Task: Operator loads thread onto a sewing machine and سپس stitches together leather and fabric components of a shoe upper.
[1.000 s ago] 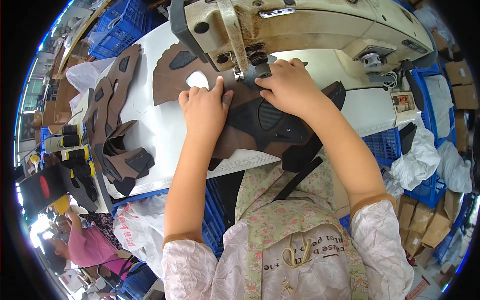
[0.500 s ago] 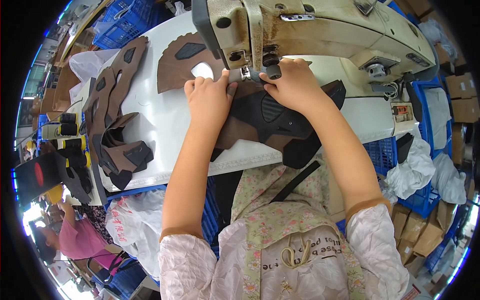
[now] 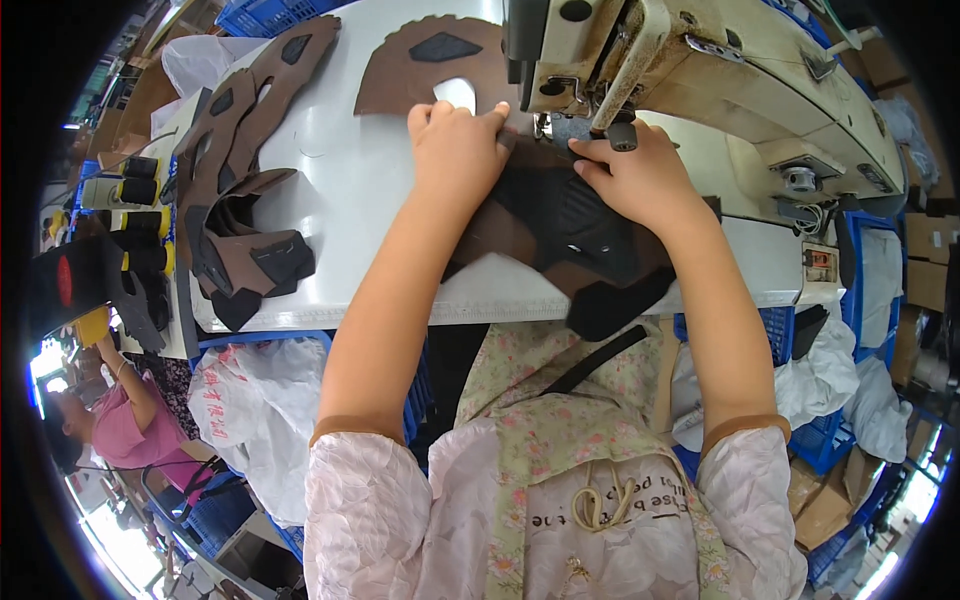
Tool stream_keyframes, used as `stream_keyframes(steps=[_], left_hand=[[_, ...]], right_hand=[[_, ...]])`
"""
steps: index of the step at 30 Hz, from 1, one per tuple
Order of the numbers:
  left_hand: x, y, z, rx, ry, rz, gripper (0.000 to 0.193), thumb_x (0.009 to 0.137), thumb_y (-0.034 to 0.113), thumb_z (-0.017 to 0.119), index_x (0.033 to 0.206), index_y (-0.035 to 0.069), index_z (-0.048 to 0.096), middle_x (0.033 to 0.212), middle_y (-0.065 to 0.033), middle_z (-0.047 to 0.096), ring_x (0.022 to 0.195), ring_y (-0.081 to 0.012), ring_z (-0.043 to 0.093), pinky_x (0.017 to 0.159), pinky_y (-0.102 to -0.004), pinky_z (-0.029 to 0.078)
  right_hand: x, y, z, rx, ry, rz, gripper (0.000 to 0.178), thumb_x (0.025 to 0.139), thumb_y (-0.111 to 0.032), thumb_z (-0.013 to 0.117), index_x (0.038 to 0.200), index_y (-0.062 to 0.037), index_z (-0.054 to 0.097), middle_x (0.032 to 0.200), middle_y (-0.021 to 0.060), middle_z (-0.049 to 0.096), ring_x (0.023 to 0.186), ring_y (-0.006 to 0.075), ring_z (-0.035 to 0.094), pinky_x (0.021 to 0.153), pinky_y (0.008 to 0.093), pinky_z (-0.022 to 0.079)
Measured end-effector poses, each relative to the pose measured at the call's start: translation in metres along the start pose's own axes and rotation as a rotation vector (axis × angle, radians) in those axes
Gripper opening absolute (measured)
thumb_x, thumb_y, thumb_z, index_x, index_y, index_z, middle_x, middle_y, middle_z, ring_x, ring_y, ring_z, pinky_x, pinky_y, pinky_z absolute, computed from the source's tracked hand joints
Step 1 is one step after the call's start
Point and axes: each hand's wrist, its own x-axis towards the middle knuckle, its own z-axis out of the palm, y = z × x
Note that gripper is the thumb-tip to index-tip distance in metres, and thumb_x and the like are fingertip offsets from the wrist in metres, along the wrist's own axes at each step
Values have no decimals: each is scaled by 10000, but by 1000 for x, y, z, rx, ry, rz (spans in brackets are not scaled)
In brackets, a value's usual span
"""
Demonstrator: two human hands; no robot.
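Note:
A brown and black panel [image 3: 570,215] of sheet material lies on the white sewing table, its far edge under the presser foot [image 3: 542,126] of an old cream sewing machine [image 3: 700,80]. My left hand [image 3: 455,150] is just left of the foot, fingers bent and thumb pressing on the brown edge. At the right of the foot, my right hand [image 3: 645,178] pinches the panel between thumb and fingers; some fingertips are hidden behind the machine head. The panel's black near end [image 3: 620,303] hangs over the table's front edge. Beyond my left hand lies another brown piece [image 3: 400,75] with a black patch.
Brown and black pieces [image 3: 225,200] are stacked on the table's left side. Thread spools [image 3: 140,190] stand farther left, and a co-worker in pink [image 3: 130,420] is beyond. White bags [image 3: 260,410] and blue crates [image 3: 855,400] flank the table, with cardboard boxes [image 3: 925,240] at right.
The whole view has shifted, so the machine and table sit higher and more to the right. Both hands stay at the presser foot on the panel, which lies at a slightly different angle.

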Motion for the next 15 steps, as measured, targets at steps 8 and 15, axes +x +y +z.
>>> stream_keyframes(steps=[8,15], left_hand=[[14,-15,4,-57,-15,83,222,885,331,628,936,157,755,840,-71,650,984,-250,572,1002,-508,307],[22,-16,1,-12,-133,103,180,884,293,641,969,175,748,966,-57,665,1046,-240,559,1019,-490,290]], right_hand=[[-3,0,-15,199,-183,-13,367,849,-440,660,1058,-150,744,1066,128,614,1050,322,566,907,402,462],[-17,8,1,387,-142,-44,471,858,-453,659,1084,-43,714,1148,143,635,1101,322,566,970,397,442]])
